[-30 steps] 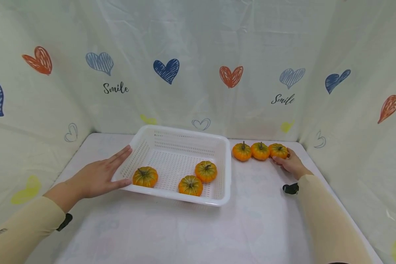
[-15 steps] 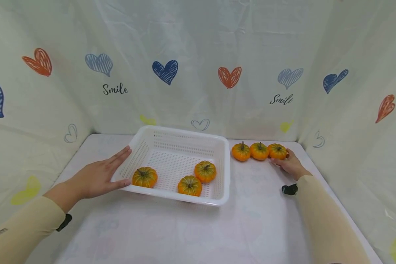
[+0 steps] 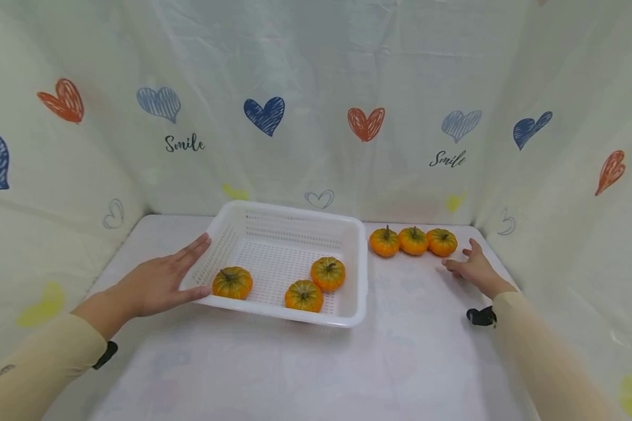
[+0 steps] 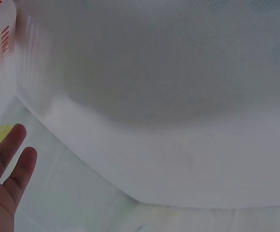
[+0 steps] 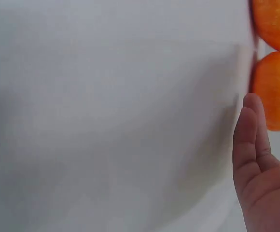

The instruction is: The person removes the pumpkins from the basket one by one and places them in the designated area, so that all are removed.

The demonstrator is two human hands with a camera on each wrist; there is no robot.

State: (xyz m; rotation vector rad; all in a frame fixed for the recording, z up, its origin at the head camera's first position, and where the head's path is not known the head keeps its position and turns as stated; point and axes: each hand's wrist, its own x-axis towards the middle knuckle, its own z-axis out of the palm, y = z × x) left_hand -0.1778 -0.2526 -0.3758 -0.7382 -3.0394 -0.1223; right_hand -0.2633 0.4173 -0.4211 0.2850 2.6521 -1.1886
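Note:
My left hand (image 3: 158, 283) rests with straight fingers along the left side of a white perforated plastic basket (image 3: 359, 275). Inside the basket lie three small orange-green pumpkins: one pumpkin (image 3: 232, 283) near the front left, a second pumpkin (image 3: 304, 296) at the front, and a third pumpkin (image 3: 328, 273) touching it. To the right of the basket, three more pumpkins stand in a row: a left one (image 3: 384, 241), a middle one (image 3: 413, 240) and a right one (image 3: 442, 242). My right hand (image 3: 476, 270), fingers spread and holding nothing, is just right of the row's end.
A white cloth covers the table (image 3: 305, 374). Behind it and at both sides hangs a pale curtain (image 3: 316, 70) printed with hearts and "Smile" lettering. The row of pumpkins stands close to the table's back edge.
My right hand has let go of the rightmost pumpkin and drawn back a little to the right. The pumpkin stays at the end of the row. The left hand and basket have not moved.

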